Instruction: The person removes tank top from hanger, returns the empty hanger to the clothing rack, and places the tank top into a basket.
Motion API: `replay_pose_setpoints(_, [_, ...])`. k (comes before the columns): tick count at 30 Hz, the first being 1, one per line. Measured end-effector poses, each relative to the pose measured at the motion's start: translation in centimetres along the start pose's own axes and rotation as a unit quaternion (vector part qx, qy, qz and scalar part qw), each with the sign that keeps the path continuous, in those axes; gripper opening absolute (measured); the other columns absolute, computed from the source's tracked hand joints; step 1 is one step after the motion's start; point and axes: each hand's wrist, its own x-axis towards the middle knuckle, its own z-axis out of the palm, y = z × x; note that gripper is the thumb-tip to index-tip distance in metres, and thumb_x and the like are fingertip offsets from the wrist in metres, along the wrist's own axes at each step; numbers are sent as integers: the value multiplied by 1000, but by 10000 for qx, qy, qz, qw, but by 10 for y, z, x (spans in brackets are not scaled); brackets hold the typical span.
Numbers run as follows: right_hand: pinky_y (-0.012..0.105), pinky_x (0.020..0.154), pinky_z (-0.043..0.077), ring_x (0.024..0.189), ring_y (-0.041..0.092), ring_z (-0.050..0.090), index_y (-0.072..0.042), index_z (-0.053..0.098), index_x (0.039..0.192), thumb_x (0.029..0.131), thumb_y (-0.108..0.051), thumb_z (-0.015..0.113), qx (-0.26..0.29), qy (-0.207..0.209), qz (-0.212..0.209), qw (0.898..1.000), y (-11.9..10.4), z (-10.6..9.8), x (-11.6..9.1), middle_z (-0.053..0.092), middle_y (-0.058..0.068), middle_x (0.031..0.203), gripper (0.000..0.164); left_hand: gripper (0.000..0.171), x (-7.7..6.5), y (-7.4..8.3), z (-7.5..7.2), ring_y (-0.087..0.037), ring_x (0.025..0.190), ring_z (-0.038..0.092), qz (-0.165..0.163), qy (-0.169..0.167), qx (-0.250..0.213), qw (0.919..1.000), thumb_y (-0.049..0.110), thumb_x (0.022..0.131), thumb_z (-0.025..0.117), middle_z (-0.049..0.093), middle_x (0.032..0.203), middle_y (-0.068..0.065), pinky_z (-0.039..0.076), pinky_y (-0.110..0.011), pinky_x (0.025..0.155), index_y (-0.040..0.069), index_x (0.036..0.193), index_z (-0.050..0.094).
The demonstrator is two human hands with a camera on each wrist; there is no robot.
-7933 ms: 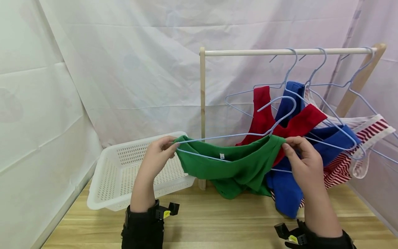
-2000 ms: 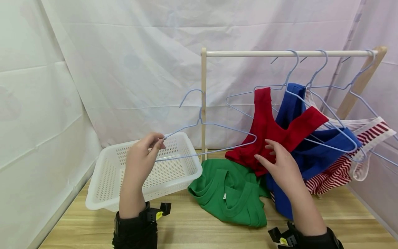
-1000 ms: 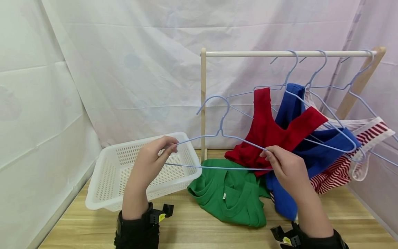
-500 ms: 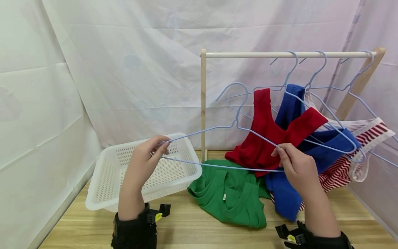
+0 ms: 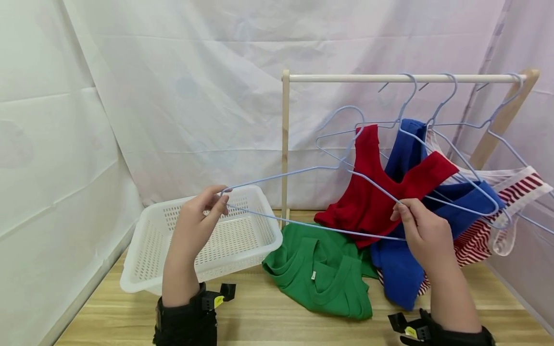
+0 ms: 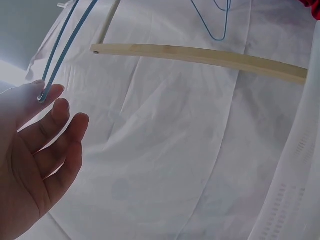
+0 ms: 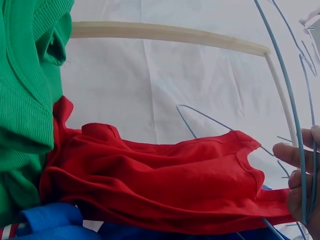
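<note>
- We hold the hanger (image 5: 311, 168) above the counter (image 5: 268, 312): our left hand (image 5: 196, 216) pinches one end, our right hand (image 5: 426, 233) grips the opposite arm.
- It looks light, stiff, smooth; we'd hold its wire shoulders.
- The green shirt (image 5: 322, 288) lies crumpled on the counter, probably soft and limp; we'd lift its straps.

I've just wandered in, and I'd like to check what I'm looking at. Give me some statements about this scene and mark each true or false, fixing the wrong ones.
1. The red top and striped top hang on the rack. True.
2. All the clothes are hung up. False: the green top lies on the table.
3. The basket stands left of the rack. True.
4. Nobody is holding anything. False: the left hand and right hand hold one hanger.
5. That hanger is bare. True.
</note>
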Motion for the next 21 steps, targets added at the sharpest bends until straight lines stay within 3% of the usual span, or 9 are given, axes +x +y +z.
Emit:
replay_pose_setpoints(7, [22,47,32,52,0,36,-9,57,87,93,-16,47,-39,587,486,9971,6,-5,-1,60,1,73,13,20,0,0,-2,-7,68,54,-92,25,-90,9999,25,94,48,58,71,8,47,-38,63,23,112,56])
replay_pose_setpoints(14, [26,53,33,59,-6,40,-5,57,86,94,-22,43,-197,1166,1141,9864,9,-7,1,61,5,72,23,21,0,1,-1,-7,69,54,-116,-28,-68,9999,27,94,47,58,72,9,47,-38,61,23,112,56])
replay_pose_setpoints(21, [13,48,30,49,-1,41,-6,57,90,95,-31,40,-106,1694,2052,9639,9,-10,1,54,-18,70,31,21,0,1,0,-6,69,53,-152,-51,-31,9999,28,94,47,58,72,9,46,-38,60,23,113,56])
